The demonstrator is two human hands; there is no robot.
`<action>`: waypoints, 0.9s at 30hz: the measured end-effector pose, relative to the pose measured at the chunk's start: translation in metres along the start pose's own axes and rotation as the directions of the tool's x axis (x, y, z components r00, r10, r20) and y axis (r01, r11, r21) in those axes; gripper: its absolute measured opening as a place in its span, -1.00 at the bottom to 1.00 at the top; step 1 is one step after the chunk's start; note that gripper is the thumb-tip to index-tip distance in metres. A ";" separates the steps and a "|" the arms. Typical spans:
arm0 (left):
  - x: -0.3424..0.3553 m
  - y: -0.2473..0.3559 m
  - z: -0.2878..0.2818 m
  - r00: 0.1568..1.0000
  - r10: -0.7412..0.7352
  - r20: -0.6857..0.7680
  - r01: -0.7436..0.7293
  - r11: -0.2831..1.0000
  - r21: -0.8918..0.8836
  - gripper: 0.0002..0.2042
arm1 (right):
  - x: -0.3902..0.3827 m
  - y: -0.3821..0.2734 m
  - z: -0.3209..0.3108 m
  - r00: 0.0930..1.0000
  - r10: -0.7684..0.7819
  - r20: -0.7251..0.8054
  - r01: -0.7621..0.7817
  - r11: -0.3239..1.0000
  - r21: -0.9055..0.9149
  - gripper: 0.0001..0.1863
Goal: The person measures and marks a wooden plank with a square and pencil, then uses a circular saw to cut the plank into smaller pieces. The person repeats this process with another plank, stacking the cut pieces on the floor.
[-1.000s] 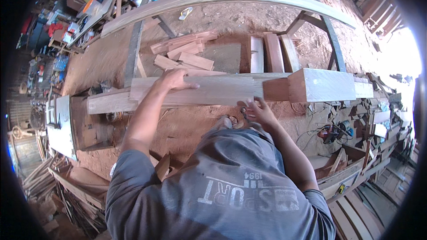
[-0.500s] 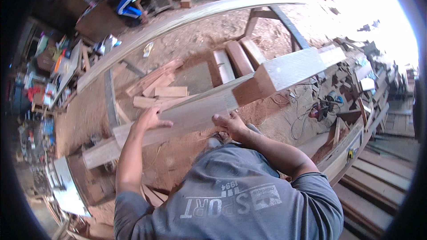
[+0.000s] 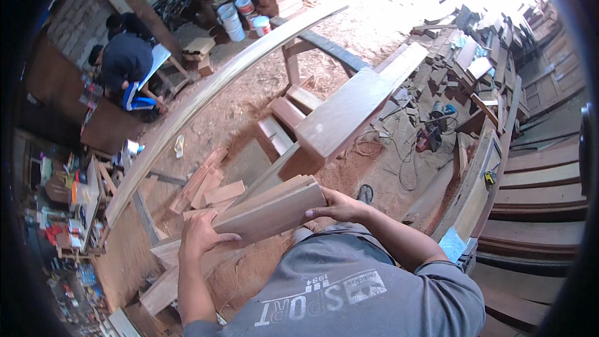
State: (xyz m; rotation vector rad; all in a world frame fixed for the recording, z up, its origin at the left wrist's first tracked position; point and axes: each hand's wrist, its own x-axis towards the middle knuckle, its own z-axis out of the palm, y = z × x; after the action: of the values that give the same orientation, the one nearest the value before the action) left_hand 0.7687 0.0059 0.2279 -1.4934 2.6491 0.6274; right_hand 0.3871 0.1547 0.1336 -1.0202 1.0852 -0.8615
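A short stack of pale wooden boards (image 3: 269, 213) spans the space between my hands, its layered edges showing along the top. My left hand (image 3: 203, 234) grips the left end, thumb across the near face and fingers behind. At the other end, my right hand (image 3: 337, 206) clasps the corner with its thumb on the near face. Beneath and behind the stack run long timbers, one with its end (image 3: 159, 293) showing at lower left. Just beyond the stack's right end lies a thick squared wooden block (image 3: 343, 115) on these timbers.
A long curved plank (image 3: 206, 90) crosses the far side on trestles (image 3: 337, 53). Cut boards (image 3: 215, 193) lie on the sawdust-covered floor. At right are corded power tools (image 3: 432, 134), scrap wood and a yellow tape measure (image 3: 491, 176). Another person (image 3: 128, 62) crouches at far left, near buckets (image 3: 232, 25).
The view has swung, so the scene appears turned. My hands have closed on the boards, which now stand out from the timbers as a layered stack, tilted up to the right.
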 end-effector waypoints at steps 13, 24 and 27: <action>0.211 0.340 -0.035 0.830 0.532 -0.169 -0.445 0.814 0.374 -0.69 | -0.145 -0.024 -0.284 0.857 -0.181 -0.483 0.296 0.939 0.174 -0.15; 0.391 0.567 0.011 0.645 0.756 -0.107 -0.672 0.629 0.392 -0.78 | -0.223 0.017 -0.479 0.509 -0.282 -0.813 0.581 0.810 0.083 -0.35; 0.455 0.607 0.043 0.596 0.799 -0.073 -0.725 0.576 0.378 -0.65 | -0.229 0.040 -0.538 0.406 -0.270 -0.873 0.614 0.788 0.043 -0.34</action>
State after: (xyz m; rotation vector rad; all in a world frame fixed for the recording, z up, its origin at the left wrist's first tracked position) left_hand 0.0155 -0.0714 0.2842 -0.2497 3.3275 -0.0167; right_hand -0.1878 0.2588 0.0862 -0.5308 1.3611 -2.1015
